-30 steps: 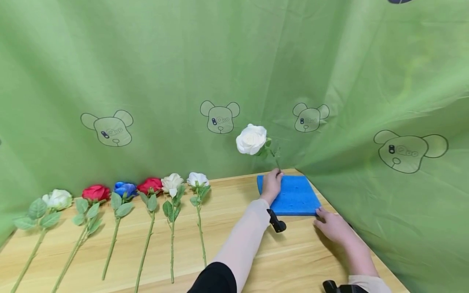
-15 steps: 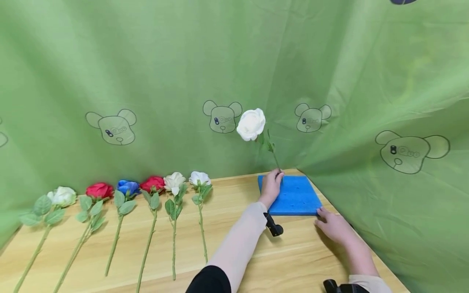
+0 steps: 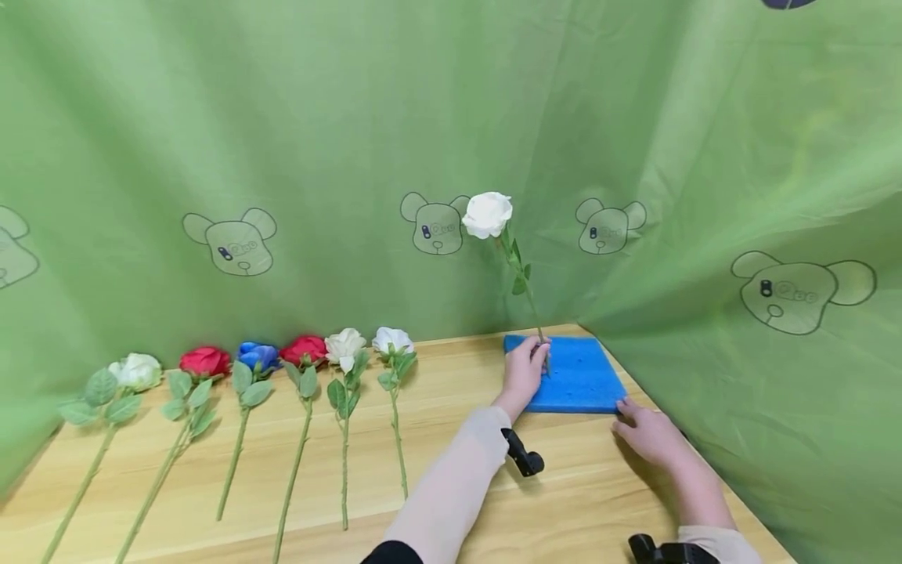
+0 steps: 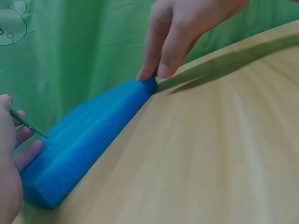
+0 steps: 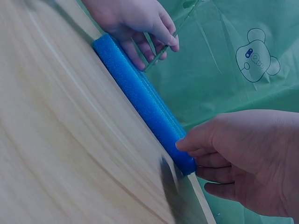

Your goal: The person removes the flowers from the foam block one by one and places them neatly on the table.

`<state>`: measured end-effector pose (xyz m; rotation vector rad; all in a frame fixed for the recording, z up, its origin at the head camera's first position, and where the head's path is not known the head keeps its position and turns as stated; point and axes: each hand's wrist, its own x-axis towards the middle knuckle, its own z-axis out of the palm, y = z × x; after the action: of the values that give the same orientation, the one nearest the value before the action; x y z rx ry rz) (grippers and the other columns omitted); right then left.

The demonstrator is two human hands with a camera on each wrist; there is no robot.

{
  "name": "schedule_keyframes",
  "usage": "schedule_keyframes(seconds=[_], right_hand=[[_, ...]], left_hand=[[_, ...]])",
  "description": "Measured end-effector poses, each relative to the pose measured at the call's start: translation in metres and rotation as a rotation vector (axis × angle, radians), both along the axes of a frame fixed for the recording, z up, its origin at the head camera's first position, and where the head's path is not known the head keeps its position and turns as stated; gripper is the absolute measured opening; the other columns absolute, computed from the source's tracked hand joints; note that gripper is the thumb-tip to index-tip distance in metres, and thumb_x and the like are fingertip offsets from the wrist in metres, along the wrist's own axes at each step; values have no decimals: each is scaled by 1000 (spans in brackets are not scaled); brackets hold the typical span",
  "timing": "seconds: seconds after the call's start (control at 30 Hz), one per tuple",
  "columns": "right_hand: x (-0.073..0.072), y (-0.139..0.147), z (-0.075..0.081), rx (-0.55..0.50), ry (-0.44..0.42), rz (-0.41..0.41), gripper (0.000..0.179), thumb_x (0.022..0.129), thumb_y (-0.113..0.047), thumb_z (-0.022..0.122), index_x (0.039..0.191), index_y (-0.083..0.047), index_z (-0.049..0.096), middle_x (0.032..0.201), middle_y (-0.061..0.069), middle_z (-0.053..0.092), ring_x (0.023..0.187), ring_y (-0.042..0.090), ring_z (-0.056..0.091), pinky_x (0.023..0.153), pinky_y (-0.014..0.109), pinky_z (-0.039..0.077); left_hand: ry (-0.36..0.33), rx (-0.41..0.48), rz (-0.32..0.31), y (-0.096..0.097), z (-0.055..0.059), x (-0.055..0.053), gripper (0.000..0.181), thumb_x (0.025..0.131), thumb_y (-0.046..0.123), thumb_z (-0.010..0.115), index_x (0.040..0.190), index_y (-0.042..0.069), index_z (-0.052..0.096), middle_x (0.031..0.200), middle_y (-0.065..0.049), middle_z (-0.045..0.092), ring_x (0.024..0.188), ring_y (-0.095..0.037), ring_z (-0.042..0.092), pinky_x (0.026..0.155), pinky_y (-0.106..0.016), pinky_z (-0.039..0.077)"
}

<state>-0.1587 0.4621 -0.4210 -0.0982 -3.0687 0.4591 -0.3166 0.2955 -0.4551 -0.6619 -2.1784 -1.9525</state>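
Observation:
My left hand (image 3: 523,372) pinches an artificial white rose (image 3: 488,215) low on its green stem. The bloom stands high against the curtain, leaning left. In the left wrist view the stem's lower end (image 4: 35,128) comes right at the top of a blue foam block (image 4: 84,135), toward its left side. Several small holes mark the foam's top in the head view. At the block's near right corner, my right hand (image 3: 651,435) grips the foam; in the right wrist view its thumb (image 5: 189,140) lies on the front edge and the fingers bend round the end.
Several artificial roses lie in a row on the wooden table (image 3: 550,486) at left: white (image 3: 137,372), red (image 3: 205,361), blue (image 3: 258,356) and cream (image 3: 344,347) among them. A green curtain (image 3: 338,141) with bear outlines hangs behind and along the right.
The white rose has risen and straightened, its stem coming down over the foam. My left hand has shifted slightly toward me along the block. The right hand keeps its hold on the corner.

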Motion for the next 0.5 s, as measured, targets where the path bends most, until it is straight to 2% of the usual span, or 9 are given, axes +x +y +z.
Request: schedule_keyframes(seconds=[0.1, 0.2, 0.3, 0.5], right_hand=[[0, 0, 0, 5, 10, 1, 51, 97, -18, 52, 136, 14, 44, 142, 38, 38, 124, 59, 40, 100, 67, 40], [0, 0, 0, 7, 23, 2, 51, 97, -18, 53, 135, 15, 45, 141, 38, 38, 123, 59, 41, 99, 67, 41], [-1, 0, 1, 10, 19, 2, 51, 97, -18, 52, 136, 14, 44, 142, 38, 37, 124, 59, 41, 100, 67, 40], [-1, 1, 0, 8, 8, 11, 52, 97, -19, 52, 136, 15, 43, 142, 38, 36, 124, 60, 39, 100, 67, 40]], left_hand=[[-26, 55, -35, -3, -1, 9, 19, 100, 20, 54, 106, 11, 69, 85, -8, 68, 69, -17, 65, 60, -18, 57], [-48, 101, -63, -6, -2, 16, 18, 100, 20, 55, 106, 13, 70, 86, -12, 68, 69, -19, 65, 61, -22, 59], [-73, 145, -82, -9, -3, 22, 17, 100, 20, 55, 106, 14, 70, 86, -15, 68, 66, -14, 62, 59, -21, 59], [-102, 193, -108, -20, -1, 37, 17, 99, 18, 56, 107, 12, 70, 83, -17, 67, 64, -11, 61, 57, -23, 59]])
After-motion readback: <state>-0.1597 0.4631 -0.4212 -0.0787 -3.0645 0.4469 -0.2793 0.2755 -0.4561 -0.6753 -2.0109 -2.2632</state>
